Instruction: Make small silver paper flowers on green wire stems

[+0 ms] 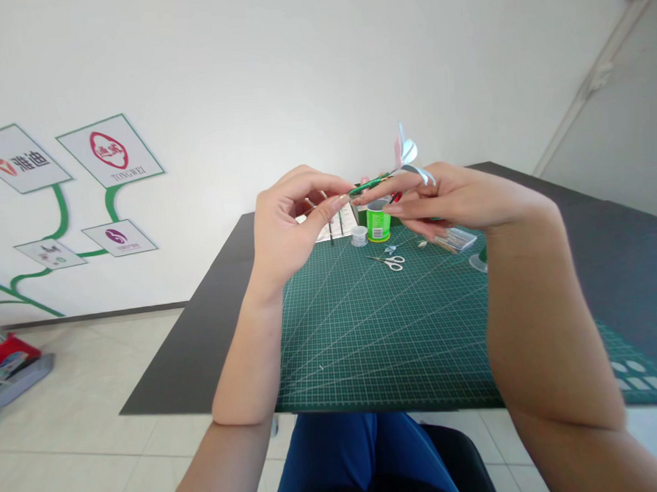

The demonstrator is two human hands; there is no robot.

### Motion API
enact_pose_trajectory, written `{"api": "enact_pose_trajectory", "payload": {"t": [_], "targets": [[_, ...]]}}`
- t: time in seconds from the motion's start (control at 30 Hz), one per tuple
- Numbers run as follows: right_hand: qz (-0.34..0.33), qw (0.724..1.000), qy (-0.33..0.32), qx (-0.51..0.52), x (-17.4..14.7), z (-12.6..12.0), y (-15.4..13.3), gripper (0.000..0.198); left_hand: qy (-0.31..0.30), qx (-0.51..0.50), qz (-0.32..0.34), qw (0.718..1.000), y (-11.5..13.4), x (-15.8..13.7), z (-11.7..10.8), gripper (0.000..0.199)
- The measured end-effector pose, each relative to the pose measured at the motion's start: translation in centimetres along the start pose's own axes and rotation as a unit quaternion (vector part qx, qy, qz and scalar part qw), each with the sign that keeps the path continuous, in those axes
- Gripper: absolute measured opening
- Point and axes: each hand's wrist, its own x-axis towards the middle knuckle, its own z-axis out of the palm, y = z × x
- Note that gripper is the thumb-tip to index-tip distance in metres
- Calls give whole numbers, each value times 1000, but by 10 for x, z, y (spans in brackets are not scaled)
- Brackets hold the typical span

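Observation:
A small artificial flower with pale blue and pinkish petals is held up above the mat. Its stem is wrapped in shiny green and slants down to the left. My left hand is closed, pinching the stem's lower end between thumb and fingertips. From the other side, my right hand reaches in with fingers stretched and apart. Its index finger lies along the underside of the stem, its tip close to my left fingertips. A bit of green shows between its lower fingers, too small to make out.
On the green cutting mat lie white-handled scissors and a small blue petal piece. Behind them stand a bright green can and clear spools. A packet of thin sticks lies right. The black table surrounds the mat.

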Motion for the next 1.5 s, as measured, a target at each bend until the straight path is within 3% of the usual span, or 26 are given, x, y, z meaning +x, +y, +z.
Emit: {"api": "enact_pose_trajectory", "payload": {"t": [0.47,1.0,1.17,1.27,1.5], "targets": [[-7,1000,15,15,-3,-2,-2,40,0,-5,-17,1000,-2,0,0,14],[32,996,84,30,-4,0,-2,30,-2,-5,-28,1000,-3,-3,4,18],[12,996,86,26,-1,2,-4,29,-4,-10,-29,1000,-2,-3,5,15],[3,996,82,30,0,5,-9,38,-7,-4,-30,1000,-1,-2,5,15],[-8,994,92,61,7,25,-16,79,-13,-13,-32,999,1,0,6,20]]}}
